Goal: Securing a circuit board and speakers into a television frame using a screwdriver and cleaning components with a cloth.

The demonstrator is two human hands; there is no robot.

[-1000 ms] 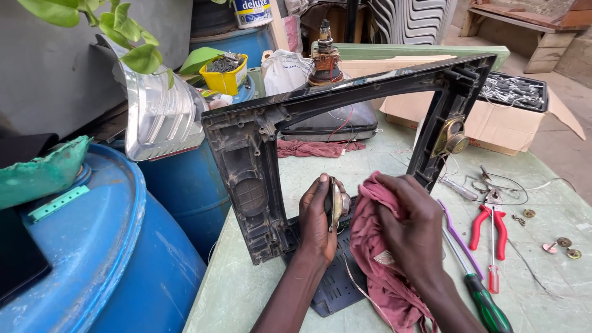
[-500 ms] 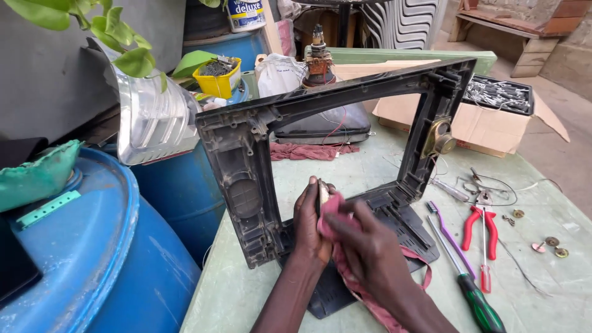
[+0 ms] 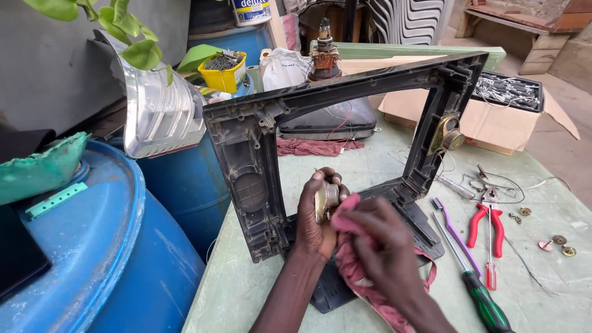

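At far left, a blue barrel (image 3: 92,246) fills the corner, with a clear plastic container (image 3: 161,114) holding a leafy plant perched behind it. Next over, a black plastic TV frame (image 3: 246,179) stands upright on the green table (image 3: 234,290), its opening facing the camera; a small round speaker (image 3: 449,137) is mounted on its right post.

Centre, in front of the frame's bottom rail: left hand (image 3: 316,223) has fingers curled tight around a small round metal speaker part (image 3: 327,198), held up just off the frame. Right hand (image 3: 379,246) presses a pink rag (image 3: 354,271) against that part, fingers bunched together on the cloth; rag tail hangs down toward the table edge.

Progress, as a judgement: part is out of the frame and being wiped, its exposed face looks dull and brassy, so cleaning seems underway, not finished. Frame itself looks dusty, other speaker is in place.

Right of the hands: purple toothbrush (image 3: 449,227), green-handled screwdriver (image 3: 484,302), red pliers (image 3: 485,227), small red screwdriver (image 3: 491,262), loose washers and wires. Behind, a cardboard box (image 3: 493,126) with a tray of metal bits.
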